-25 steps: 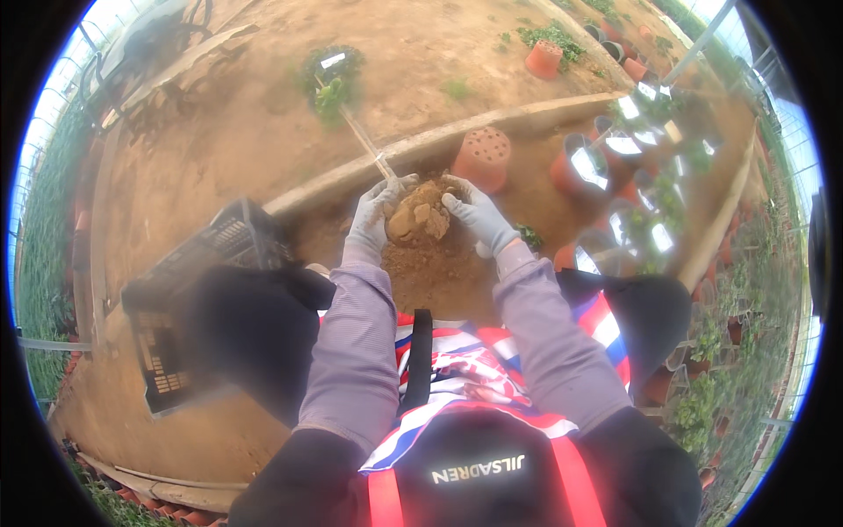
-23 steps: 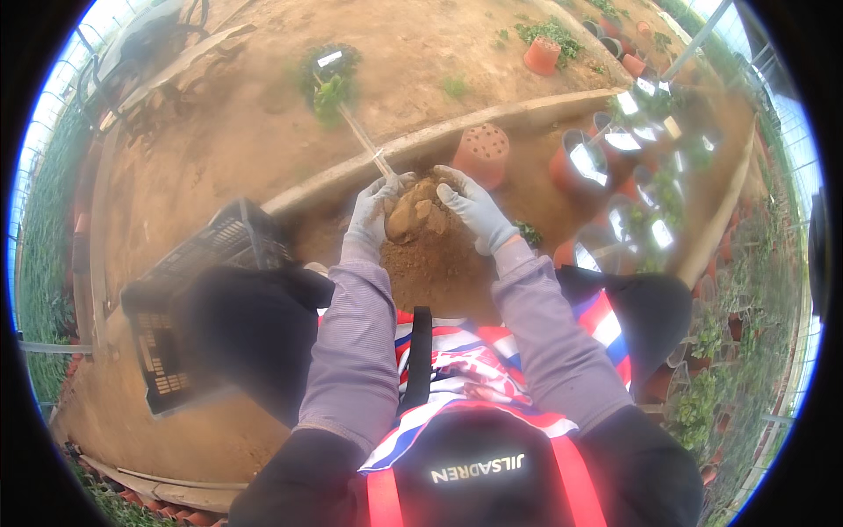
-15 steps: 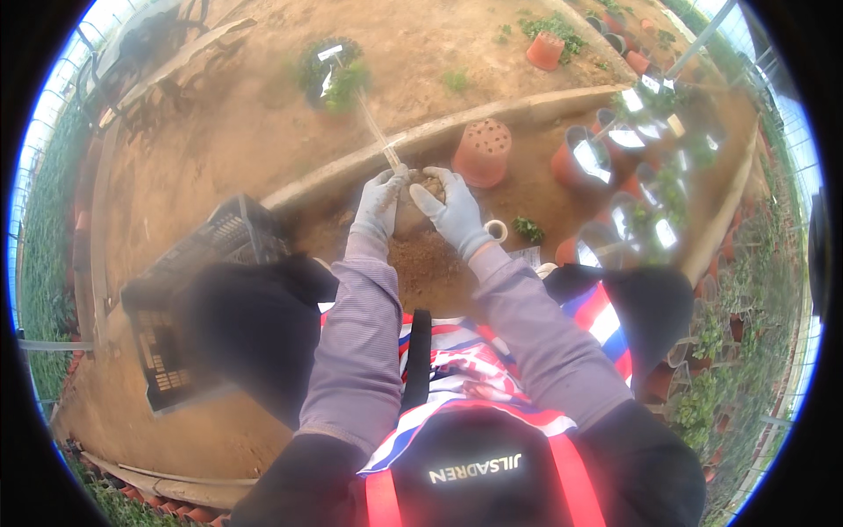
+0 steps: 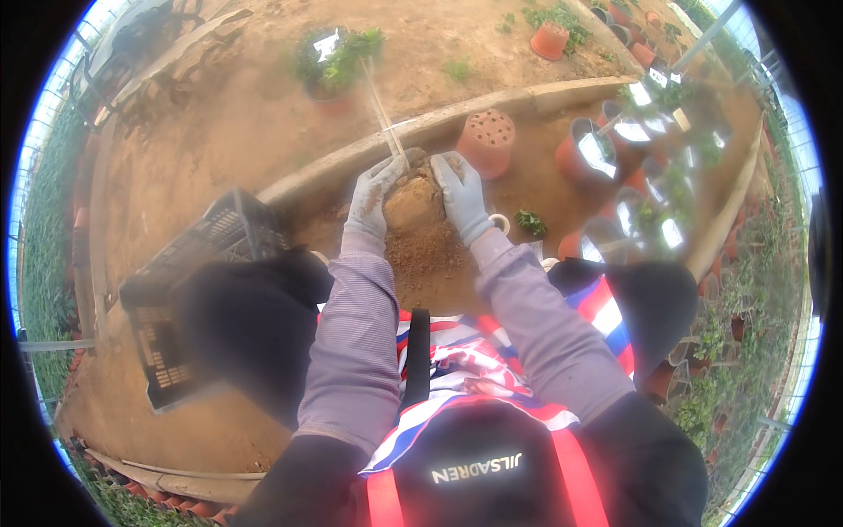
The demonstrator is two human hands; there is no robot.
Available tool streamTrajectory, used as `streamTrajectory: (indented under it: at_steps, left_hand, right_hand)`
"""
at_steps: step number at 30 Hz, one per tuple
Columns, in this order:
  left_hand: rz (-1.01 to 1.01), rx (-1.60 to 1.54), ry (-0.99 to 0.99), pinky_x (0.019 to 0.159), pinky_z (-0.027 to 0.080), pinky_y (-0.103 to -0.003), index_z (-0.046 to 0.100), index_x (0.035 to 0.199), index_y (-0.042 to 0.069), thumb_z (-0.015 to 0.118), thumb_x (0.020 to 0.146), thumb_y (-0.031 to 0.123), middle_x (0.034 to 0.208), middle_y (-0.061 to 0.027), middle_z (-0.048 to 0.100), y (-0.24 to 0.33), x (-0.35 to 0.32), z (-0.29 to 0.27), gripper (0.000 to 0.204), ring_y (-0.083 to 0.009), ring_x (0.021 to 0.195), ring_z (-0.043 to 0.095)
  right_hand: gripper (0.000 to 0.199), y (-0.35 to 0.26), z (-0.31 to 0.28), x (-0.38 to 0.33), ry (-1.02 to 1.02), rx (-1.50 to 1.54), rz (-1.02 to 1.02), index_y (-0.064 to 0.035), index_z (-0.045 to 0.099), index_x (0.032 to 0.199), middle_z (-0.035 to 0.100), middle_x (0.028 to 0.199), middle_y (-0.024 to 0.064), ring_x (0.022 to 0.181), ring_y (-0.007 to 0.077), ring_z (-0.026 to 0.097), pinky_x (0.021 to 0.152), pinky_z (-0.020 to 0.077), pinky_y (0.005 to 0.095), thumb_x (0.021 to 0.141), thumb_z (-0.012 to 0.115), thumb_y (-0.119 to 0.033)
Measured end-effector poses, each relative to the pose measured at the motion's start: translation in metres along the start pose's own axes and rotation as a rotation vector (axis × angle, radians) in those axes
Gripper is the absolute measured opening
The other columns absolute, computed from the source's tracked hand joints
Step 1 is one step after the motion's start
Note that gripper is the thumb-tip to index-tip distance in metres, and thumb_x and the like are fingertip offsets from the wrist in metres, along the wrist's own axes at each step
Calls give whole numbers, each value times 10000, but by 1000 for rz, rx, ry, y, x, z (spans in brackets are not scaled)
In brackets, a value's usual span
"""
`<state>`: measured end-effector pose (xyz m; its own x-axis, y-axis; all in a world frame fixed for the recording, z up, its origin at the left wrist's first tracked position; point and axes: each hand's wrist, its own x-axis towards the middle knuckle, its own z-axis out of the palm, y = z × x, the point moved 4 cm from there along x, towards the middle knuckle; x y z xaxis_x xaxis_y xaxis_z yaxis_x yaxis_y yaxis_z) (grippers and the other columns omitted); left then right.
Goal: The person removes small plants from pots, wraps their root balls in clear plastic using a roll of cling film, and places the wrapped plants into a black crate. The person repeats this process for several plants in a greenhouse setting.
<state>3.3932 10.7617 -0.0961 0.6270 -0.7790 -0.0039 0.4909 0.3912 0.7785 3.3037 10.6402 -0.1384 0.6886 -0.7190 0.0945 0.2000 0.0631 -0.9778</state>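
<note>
Both hands (image 4: 420,198) outstretched, cupping soil clump (image 4: 413,204).

A small white plant label (image 4: 327,44) stands among the green leaves of the potted plant at the top of the view, beyond the concrete edge. To the right, several white rectangular tags (image 4: 634,132) sit in the cluster of terracotta pots, glaring and blurred. No screens or signs show.

Grey gloves, lilac sleeves, striped apron
</note>
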Motion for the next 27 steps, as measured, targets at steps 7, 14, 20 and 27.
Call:
streamTrajectory:
  at_steps: [7,14,20,27]
  left_hand:
    - [-31,-84,14,954,542,-322,624,1256,-88,688,938,168,1185,-154,689,-8,2,-17,413,-231,1089,668]
    - [96,144,374,841,535,-275,672,1179,-89,691,955,166,1068,-114,720,-12,21,-36,340,-164,947,660]
    - [154,148,258,872,486,-252,707,1163,-8,707,958,248,1015,-60,716,-5,21,-20,328,-124,951,626]
    - [197,124,165,938,487,-285,692,1177,-11,744,905,148,1091,-74,721,-2,17,-15,320,-165,1034,646]
  right_hand:
    - [435,-9,-19,16,-15,-117,350,6,581,1285,616,1240,77,1121,145,553,977,440,278,989,657,-303]
    - [900,-49,14,-1,-364,-579,62,6,370,1505,433,1520,195,1396,273,426,1137,366,359,841,794,-427]
    - [964,-48,13,6,-348,-77,122,7,353,1491,493,1418,124,1316,223,481,1119,386,356,734,892,-247]
    - [1011,-55,9,8,-452,-608,-99,-14,349,1498,480,1421,163,1347,261,453,1120,378,381,726,871,-406]
